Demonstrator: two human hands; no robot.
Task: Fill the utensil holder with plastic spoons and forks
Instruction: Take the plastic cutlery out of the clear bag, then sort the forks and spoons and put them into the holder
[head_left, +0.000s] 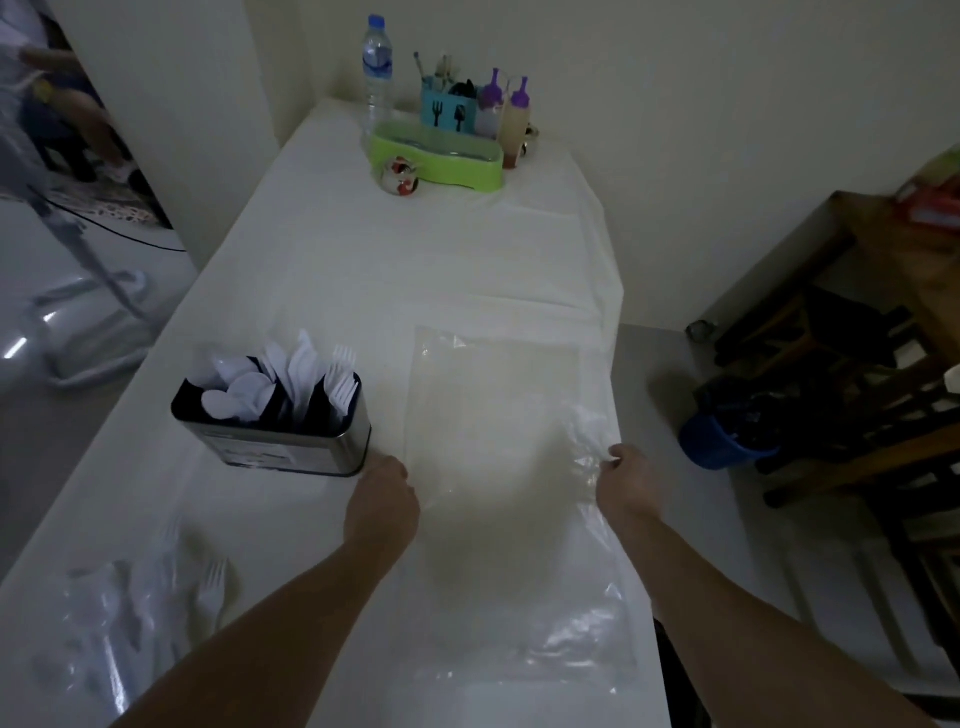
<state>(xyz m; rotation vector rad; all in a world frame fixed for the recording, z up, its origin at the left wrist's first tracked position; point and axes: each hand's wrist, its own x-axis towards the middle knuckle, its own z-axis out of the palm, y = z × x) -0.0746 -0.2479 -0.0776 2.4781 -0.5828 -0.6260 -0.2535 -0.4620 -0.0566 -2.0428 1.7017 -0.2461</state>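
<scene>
Clear plastic is what both our hands are on: a large empty bag lies flat on the white table, and our right hand pinches its crumpled right edge between curled fingers. Our left hand is at the bag's left edge, just beside the near right corner of the utensil holder; its fingers curl down at the plastic, though we cannot tell whether they actually grip it or only press on it.

That holder, a metal box with a dark inside, stands on the left half of the table and already carries white spoons on its left side and white forks on its right, handles down. Near our left elbow lies a second clear bag with more white cutlery in it, and one loose fork rests beside it.

At the far end of the table stand a water bottle, a green tray, a blue cutlery caddy and two squeeze bottles with purple caps. On the floor to the right sits a blue bin with a black liner, next to wooden furniture.
</scene>
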